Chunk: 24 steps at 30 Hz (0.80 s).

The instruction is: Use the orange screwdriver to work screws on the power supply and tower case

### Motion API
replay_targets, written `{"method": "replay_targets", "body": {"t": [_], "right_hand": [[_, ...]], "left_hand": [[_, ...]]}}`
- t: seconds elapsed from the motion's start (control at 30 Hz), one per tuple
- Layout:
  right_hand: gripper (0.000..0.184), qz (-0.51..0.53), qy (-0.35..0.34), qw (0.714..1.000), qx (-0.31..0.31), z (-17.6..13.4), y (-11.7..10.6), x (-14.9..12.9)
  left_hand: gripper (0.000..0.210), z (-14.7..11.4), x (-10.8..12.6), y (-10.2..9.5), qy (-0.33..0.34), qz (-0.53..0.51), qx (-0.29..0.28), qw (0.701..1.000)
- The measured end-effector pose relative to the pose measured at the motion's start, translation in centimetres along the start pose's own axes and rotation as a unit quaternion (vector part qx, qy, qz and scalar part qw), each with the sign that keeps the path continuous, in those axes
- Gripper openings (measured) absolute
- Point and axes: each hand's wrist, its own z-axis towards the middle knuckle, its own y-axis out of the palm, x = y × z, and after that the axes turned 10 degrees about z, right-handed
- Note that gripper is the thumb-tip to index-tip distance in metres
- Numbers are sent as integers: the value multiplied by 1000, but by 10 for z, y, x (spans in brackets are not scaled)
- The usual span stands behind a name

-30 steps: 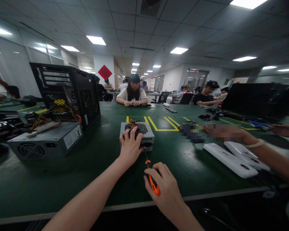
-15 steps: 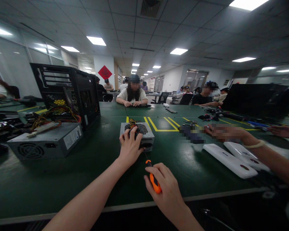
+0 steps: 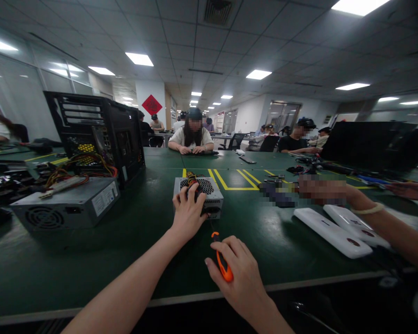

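A grey computer power supply [image 3: 214,202] with a perforated top sits on the table in front of me. My left hand [image 3: 190,208] rests on it with bent fingers, gripping its near left part and the bundled cables [image 3: 191,178] on top. An orange and black screwdriver [image 3: 223,264] lies in my right hand [image 3: 240,269]. Its handle is against my curled fingers, while the thumb stands a little off it. The thin shaft points up to the near face of the power supply; the tip is too small to make out.
At left stand a second power supply [image 3: 69,204] with loose cables and a black computer case [image 3: 125,139]. Two white power banks [image 3: 334,232] lie at right, near a co-worker's arm [image 3: 386,218]. A person [image 3: 191,134] sits across the green table [image 3: 153,278].
My right thumb has moved slightly left, away from the screwdriver handle, and the handle has shifted a touch. The left hand and the power supply stay in place.
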Motion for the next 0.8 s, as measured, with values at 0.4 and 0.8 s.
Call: {"method": "replay_targets", "body": {"t": [0.4, 0.8], "right_hand": [[11, -27, -8, 1000, 4, -1, 2, 0], [12, 15, -11, 999, 35, -1, 5, 6]], "left_hand": [[46, 0, 0, -1, -2, -10, 4, 1000], [44, -1, -1, -2, 4, -5, -1, 1000]]}}
